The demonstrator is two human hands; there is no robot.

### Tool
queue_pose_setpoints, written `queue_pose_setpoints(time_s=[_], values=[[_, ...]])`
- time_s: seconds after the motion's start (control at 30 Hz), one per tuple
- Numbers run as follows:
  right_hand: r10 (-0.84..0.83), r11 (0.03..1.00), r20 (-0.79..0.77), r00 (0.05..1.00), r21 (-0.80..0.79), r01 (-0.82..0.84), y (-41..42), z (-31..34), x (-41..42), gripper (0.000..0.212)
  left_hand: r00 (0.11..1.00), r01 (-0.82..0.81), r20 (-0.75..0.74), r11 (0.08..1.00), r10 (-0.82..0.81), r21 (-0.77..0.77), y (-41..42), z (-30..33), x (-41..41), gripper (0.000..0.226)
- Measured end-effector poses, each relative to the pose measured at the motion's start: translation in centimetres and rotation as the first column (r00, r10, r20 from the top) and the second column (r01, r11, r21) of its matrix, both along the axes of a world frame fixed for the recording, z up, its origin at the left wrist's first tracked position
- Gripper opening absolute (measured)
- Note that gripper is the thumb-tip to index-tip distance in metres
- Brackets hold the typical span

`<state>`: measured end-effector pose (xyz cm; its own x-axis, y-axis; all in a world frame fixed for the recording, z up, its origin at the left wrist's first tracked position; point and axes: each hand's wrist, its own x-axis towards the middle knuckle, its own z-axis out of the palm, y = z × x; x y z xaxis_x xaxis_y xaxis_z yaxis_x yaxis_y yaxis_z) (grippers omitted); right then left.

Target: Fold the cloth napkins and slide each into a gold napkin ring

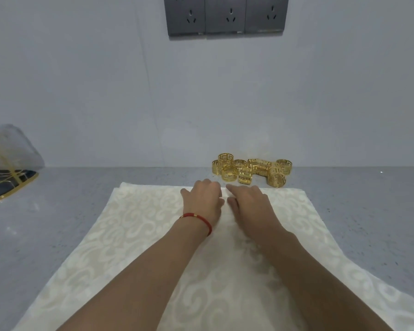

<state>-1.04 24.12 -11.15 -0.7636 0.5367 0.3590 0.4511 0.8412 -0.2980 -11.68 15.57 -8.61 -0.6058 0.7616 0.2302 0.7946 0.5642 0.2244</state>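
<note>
Cream napkin point(134, 235) lies flat; we press left hand point(202, 200) and right hand point(249, 204), fingers point(232, 188) gripping nothing, smoothing before folding.

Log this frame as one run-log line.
stage: folding | left hand and right hand: side by side at napkin far edge | gold rings: piled beyond, untouched | none threaded

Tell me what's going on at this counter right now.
A person has a cream patterned napkin spread on the grey counter. The left hand and right hand rest side by side at its far edge, fingers on the cloth. A cluster of gold napkin rings sits just beyond against the wall, untouched. No ring is on the napkin yet.
</note>
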Motion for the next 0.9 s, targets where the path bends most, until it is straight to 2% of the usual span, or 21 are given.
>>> queue_pose_setpoints(time_s=[0.07,0.13,0.17,0.3,0.4,0.5,0.57,0.63,0.73,0.83,0.9], values=[[-0.012,0.998,0.045,0.999,0.06,0.009,-0.2,-0.2,-0.1,0.024,0.997,0.044,0.054,0.998,-0.046,0.045,-0.2,-0.2,-0.2,0.003],[-0.032,0.992,-0.03,0.999,0.122,0.035,-0.3,-0.1,0.0,0.016,0.995,0.062,0.074,0.994,-0.068,0.086,-0.7,-0.3,-0.2,0.006],[-0.04,0.983,-0.072,0.997,0.177,0.052,-0.3,-0.2,0.1,0.011,0.997,0.07,0.039,0.993,-0.074,0.093,-1.0,-0.3,-0.3,0.007],[-0.013,0.935,-0.106,0.994,0.351,0.05,0.0,-0.8,0.1,0.028,0.967,0.15,-0.21,0.989,-0.143,0.018,-2.2,0.0,-0.4,0.024],[0.039,0.926,-0.075,0.996,0.378,-0.007,-0.3,-0.5,0.1,0.027,0.953,0.163,-0.262,0.987,-0.155,0.008,-2.8,-0.5,-0.2,0.028],[0.1,0.941,-0.02,0.995,0.326,-0.088,-0.4,-0.4,0.5,0.01,0.968,0.146,-0.204,0.989,-0.148,-0.026,-3.1,-0.8,0.1,0.031],[0.07,0.971,-0.004,0.998,0.229,-0.067,-0.5,0.0,0.7,0.025,0.984,0.122,-0.132,0.992,-0.119,0.017,-3.2,-0.8,0.1,0.027],[0.036,0.989,0.008,0.999,0.141,-0.037,-0.4,0.3,0.7,0.035,0.995,0.097,-0.041,0.987,-0.093,0.125,-3.4,-0.9,-0.3,0.025],[0.023,0.999,-0.068,0.997,-0.038,-0.026,0.0,0.3,0.7,0.021,0.994,0.091,0.032,0.972,-0.101,0.218,-3.5,-1.4,-0.8,0.021],[0.011,0.99,-0.092,0.996,-0.14,-0.024,0.4,0.3,0.8,0.01,0.992,0.106,0.05,0.981,-0.116,0.16,-3.5,-1.4,-1.0,0.024],[0.002,0.993,-0.019,1.0,-0.118,-0.004,0.5,0.6,0.9,0.017,0.995,0.099,-0.004,0.992,-0.099,0.075,-3.3,-1.2,-0.8,0.023]])
